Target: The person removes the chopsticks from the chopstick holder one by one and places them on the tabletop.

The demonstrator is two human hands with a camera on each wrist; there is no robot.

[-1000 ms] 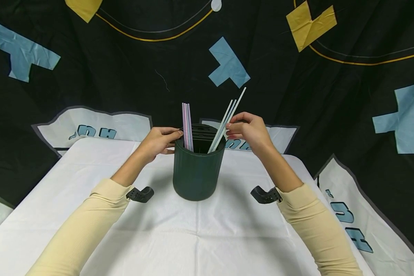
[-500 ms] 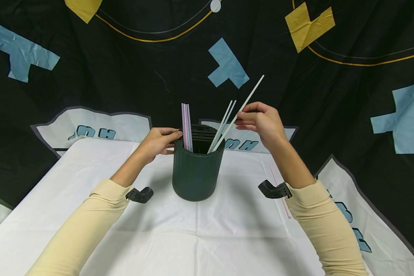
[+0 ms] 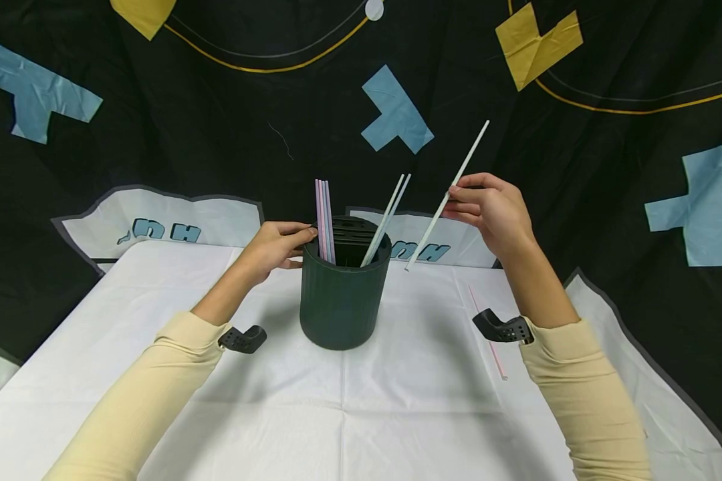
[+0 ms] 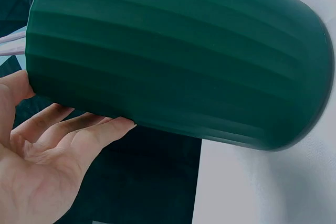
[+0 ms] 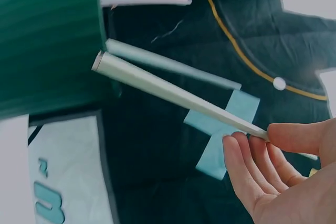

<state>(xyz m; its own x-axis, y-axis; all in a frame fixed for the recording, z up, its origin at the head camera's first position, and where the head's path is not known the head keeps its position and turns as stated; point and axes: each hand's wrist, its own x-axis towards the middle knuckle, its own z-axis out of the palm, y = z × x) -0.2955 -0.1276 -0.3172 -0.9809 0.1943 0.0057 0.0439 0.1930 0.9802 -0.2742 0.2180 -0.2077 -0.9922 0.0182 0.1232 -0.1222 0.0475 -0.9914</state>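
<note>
Head view: right hand (image 3: 493,210) pinched a white straw (image 3: 448,194) between thumb and fingertips, near its middle, and held it tilted in the air just right of the cup (image 3: 343,294), lower tip clear of the rim. Left hand (image 3: 275,244) rested against the cup's left wall, fingers curled loosely round it. I saw pink straws (image 3: 323,217) upright at the cup's left side, two pale ones (image 3: 391,214) leaning right. One more pink straw (image 3: 487,331) lay on the white cloth (image 3: 337,414), right of the cup.

Judged the straw light, thin, easily crushed or bent, a bit slick; a soft pinch near mid-length looked best. Cup seemed rigid and ribbed, with fair purchase on the side.

Right wrist view showed the pinch close: thumb above, fingertips (image 5: 247,156) under the straw (image 5: 173,93). Left wrist view showed fingers (image 4: 94,132) on the cup wall (image 4: 178,61), which the head view partly hid. Only the head view showed the loose straw.
</note>
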